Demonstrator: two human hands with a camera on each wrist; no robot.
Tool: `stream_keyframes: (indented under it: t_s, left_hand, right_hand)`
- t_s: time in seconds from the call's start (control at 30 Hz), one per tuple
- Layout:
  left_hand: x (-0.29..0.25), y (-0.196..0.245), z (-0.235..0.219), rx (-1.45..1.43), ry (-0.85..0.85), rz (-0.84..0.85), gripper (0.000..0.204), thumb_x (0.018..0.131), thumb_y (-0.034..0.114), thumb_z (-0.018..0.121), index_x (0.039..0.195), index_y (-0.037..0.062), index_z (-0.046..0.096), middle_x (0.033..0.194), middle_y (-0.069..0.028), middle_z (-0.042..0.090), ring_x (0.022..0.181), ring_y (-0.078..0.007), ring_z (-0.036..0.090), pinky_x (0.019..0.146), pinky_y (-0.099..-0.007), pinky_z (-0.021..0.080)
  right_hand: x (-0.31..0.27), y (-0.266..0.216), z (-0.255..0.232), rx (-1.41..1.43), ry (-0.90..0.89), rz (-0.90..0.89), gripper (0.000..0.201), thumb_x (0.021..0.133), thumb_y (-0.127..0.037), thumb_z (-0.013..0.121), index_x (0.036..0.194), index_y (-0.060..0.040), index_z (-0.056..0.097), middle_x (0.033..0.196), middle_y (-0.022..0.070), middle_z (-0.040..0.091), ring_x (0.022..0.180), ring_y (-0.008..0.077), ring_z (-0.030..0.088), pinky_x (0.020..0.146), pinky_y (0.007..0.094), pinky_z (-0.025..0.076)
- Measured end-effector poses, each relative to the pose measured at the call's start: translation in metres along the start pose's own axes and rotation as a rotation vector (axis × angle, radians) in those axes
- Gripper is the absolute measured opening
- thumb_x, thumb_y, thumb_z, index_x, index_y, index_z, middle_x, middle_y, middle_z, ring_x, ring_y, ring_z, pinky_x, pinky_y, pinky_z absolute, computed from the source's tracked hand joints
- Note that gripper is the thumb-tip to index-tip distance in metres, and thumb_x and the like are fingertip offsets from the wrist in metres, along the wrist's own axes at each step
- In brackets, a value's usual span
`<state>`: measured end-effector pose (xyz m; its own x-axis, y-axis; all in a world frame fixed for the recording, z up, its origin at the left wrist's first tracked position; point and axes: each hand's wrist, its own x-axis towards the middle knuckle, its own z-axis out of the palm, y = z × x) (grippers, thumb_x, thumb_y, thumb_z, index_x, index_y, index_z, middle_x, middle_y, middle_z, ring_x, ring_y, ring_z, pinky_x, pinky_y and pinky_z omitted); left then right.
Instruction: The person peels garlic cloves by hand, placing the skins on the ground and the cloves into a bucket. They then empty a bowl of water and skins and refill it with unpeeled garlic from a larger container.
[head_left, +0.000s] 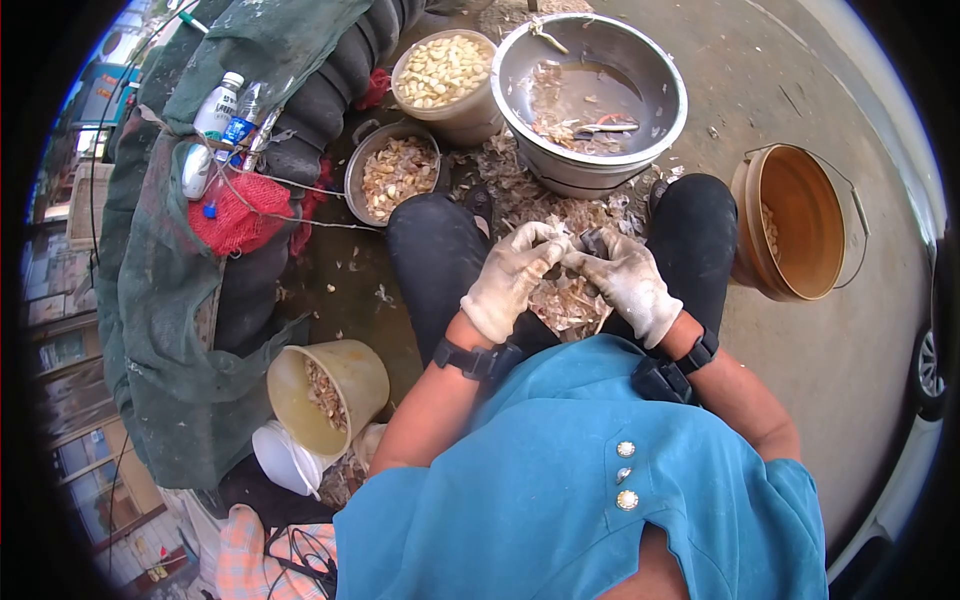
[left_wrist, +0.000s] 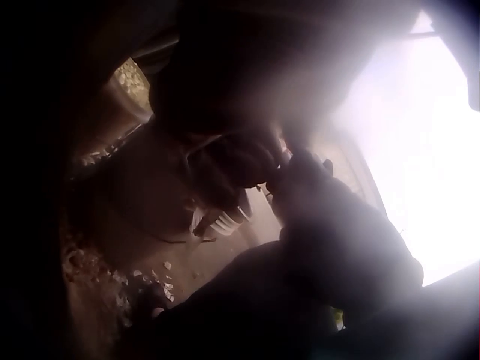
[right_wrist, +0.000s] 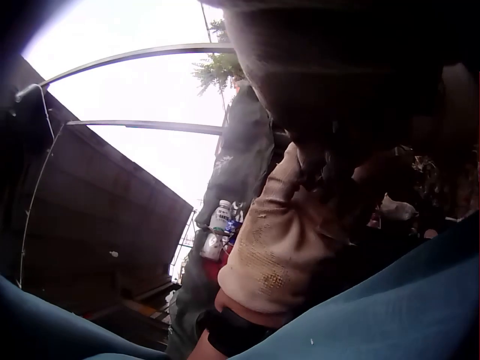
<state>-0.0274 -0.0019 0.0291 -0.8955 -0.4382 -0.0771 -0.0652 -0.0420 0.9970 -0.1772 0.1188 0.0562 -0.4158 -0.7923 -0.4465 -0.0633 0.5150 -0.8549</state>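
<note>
Both hands wear off-white gloves and meet above the lap in the head view. The left hand point(head_left: 514, 280), fingers curled, pinches a small pale piece point(head_left: 560, 234) at its fingertips. The right hand point(head_left: 630, 284) sits close beside it, its thumb against the same spot and its fingers curled round a small dark object point(head_left: 596, 243) that I cannot identify. Papery peelings point(head_left: 568, 306) lie beneath the hands. In the right wrist view the left hand point(right_wrist: 274, 240) shows its worn, stained glove; the left wrist view is too dark for detail.
Ahead stand a metal basin point(head_left: 670, 75) of murky water, a tub of pale cloves point(head_left: 443, 72) and a pot of cloves point(head_left: 396, 178). An orange-brown bucket point(head_left: 812, 225) lies tilted at right. At left are a cream bucket point(head_left: 362, 380), bottles point(head_left: 217, 108) and a red net point(head_left: 243, 215).
</note>
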Motion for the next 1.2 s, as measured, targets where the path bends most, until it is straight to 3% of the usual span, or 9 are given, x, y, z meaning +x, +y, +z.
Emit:
stream_keyframes:
  t_s: [0.13,0.2,0.33,0.5,0.6,0.73,0.9,1.03,1.2]
  left_hand:
    - [0.0,0.009,-0.003,0.241,-0.008,0.062,0.033,0.103,0.03,0.049,0.109,-0.0005,0.06,0.098,-0.0051,0.064,0.092,-0.0156,0.062,0.082,-0.029,0.051]
    - [0.001,0.006,-0.001,-0.203,0.003,-0.209,0.03,0.103,0.029,0.05,0.108,0.0008,0.06,0.092,-0.0056,0.065,0.085,-0.0154,0.063,0.076,-0.0293,0.051]
    - [-0.006,0.008,0.004,-0.431,0.04,-0.309,0.027,0.103,0.027,0.05,0.107,0.0019,0.059,0.088,-0.0054,0.065,0.077,-0.0143,0.061,0.071,-0.0277,0.049]
    - [-0.004,-0.004,0.003,-0.77,-0.015,-0.423,0.025,0.102,0.026,0.05,0.105,0.0025,0.059,0.095,-0.0036,0.062,0.074,-0.0117,0.055,0.068,-0.0254,0.045]
    - [-0.004,-0.02,0.001,-0.772,-0.021,-0.391,0.026,0.101,0.028,0.051,0.104,0.0032,0.059,0.097,-0.0026,0.06,0.075,-0.0111,0.053,0.068,-0.0257,0.045]
    - [-0.003,-0.028,0.003,-0.836,-0.012,-0.32,0.028,0.102,0.03,0.052,0.103,0.0033,0.06,0.097,-0.002,0.062,0.075,-0.0108,0.055,0.069,-0.0257,0.046]
    - [-0.003,-0.012,0.006,-0.331,0.055,-0.137,0.031,0.102,0.032,0.053,0.108,0.0032,0.059,0.098,-0.0038,0.065,0.078,-0.011,0.059,0.067,-0.024,0.048]
    - [-0.005,-0.013,0.007,-0.329,0.024,-0.16,0.03,0.102,0.032,0.053,0.112,0.0042,0.058,0.097,-0.0039,0.065,0.078,-0.0111,0.059,0.068,-0.0244,0.049]
    - [0.0,-0.027,0.006,-0.873,0.08,-0.247,0.025,0.103,0.027,0.051,0.113,0.0052,0.058,0.092,-0.0028,0.062,0.079,-0.0111,0.059,0.073,-0.0271,0.05]
  right_hand:
    - [-0.004,-0.004,0.001,-0.087,-0.014,0.007,0.039,0.086,-0.038,0.074,0.096,-0.0012,0.065,0.078,0.0089,0.063,0.07,0.014,0.055,0.066,0.0317,0.046]
    - [-0.006,-0.005,0.0,-0.028,-0.069,0.038,0.037,0.086,-0.035,0.075,0.097,-0.0007,0.065,0.082,0.0103,0.064,0.074,0.0128,0.057,0.068,0.0316,0.047]
    - [-0.002,0.012,0.006,-0.125,-0.054,-0.044,0.035,0.085,-0.032,0.076,0.098,-0.0009,0.065,0.084,0.0079,0.065,0.076,0.0116,0.057,0.069,0.031,0.047]
    - [0.01,0.037,0.014,0.404,-0.129,-0.072,0.029,0.086,-0.027,0.075,0.094,-0.0021,0.063,0.082,0.0032,0.065,0.074,0.0098,0.056,0.066,0.0271,0.047]
    - [0.002,0.013,0.004,0.631,-0.257,0.023,0.025,0.086,-0.026,0.075,0.092,-0.0049,0.063,0.079,0.0004,0.064,0.069,0.007,0.054,0.061,0.024,0.044]
    - [0.004,0.016,0.002,0.307,-0.155,0.04,0.024,0.087,-0.028,0.074,0.092,-0.0074,0.063,0.072,-0.0042,0.058,0.061,0.0035,0.05,0.052,0.0209,0.039]
    - [0.001,0.015,-0.003,0.458,-0.249,0.123,0.027,0.092,-0.033,0.068,0.099,-0.0068,0.066,0.071,-0.004,0.06,0.057,0.0025,0.048,0.047,0.0184,0.036]
    - [0.0,-0.003,-0.006,0.407,-0.276,0.164,0.034,0.098,-0.036,0.059,0.108,-0.0044,0.067,0.078,-0.0021,0.066,0.056,0.0014,0.045,0.045,0.0175,0.034]
    - [0.003,0.006,-0.011,0.758,-0.401,0.159,0.028,0.102,-0.03,0.054,0.106,-0.0044,0.066,0.083,-0.0023,0.065,0.057,0.0017,0.045,0.045,0.0173,0.032]
